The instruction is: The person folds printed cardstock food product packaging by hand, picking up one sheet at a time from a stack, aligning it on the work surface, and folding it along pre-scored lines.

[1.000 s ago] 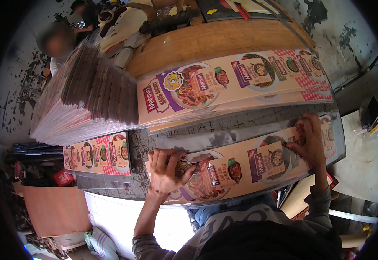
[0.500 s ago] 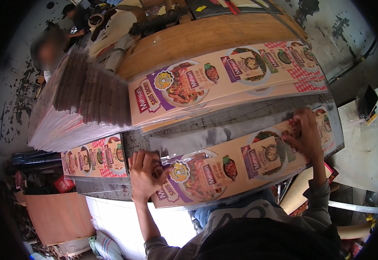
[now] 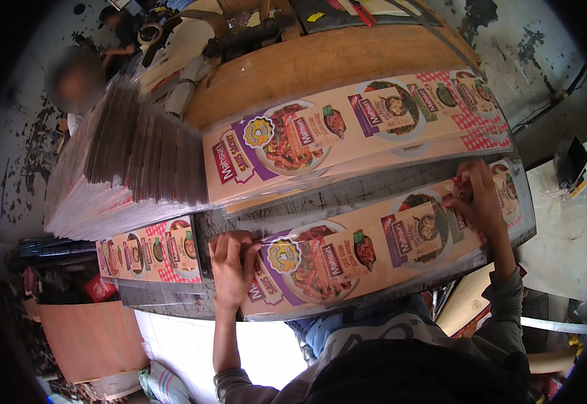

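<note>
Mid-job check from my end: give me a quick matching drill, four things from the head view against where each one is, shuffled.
Column one
1. Left hand
2. Right hand
3. Tall fanned stack
4. Slim red object

Column two
A. To the left of the far printed sheets
B. At the left end of the near printed sheet
C. Beside a yellow scrap, at the far side of the work area
D. Toward the right end of the near printed sheet

Right pairs: 1-B, 2-D, 3-A, 4-C
</note>
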Demonstrator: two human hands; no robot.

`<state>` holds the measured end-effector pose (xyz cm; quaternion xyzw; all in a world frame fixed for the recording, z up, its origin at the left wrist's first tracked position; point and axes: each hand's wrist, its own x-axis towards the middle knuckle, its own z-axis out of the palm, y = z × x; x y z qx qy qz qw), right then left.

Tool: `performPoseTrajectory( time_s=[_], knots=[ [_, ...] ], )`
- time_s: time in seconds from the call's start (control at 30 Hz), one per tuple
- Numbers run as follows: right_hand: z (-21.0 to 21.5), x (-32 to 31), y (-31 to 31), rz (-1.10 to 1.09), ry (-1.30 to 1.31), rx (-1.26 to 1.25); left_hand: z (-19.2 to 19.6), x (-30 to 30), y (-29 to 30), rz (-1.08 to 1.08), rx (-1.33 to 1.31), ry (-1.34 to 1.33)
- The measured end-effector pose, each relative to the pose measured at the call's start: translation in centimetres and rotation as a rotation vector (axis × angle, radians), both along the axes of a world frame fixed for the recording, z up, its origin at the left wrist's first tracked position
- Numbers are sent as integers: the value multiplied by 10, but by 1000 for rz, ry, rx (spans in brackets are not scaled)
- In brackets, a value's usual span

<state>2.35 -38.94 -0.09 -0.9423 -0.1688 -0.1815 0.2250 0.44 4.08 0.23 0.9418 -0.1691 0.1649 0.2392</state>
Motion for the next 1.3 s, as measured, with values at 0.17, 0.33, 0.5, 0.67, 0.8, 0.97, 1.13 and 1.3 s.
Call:
performPoseTrajectory(
  time_s=[0.17,0.33,0.5,0.67,0.8,0.97,1.13,1.3],
  knots=[
    [2,2,0,-18,49,16,-4,-1,-2,-1,10,-85],
    [3,5,1,-21,63,25,-7,-3,3,14,-46,-68],
    [1,6,-1,-36,84,-20,-9,-3,5,27,-49,-46],
    [-1,4,-4,-19,42,-34,4,5,9,40,45,51],
    [-1,4,3,-40,29,-25,14,-14,30,217,-66,123],
    [-1,3,0,-34,8,-53,13,-31,33,270,-358,291],
    [0,3,4,-50,-39,-68,23,-45,44,211,-712,391],
    [1,2,2,-53,-48,-72,6,-63,50,159,-1062,528]
  ],
)
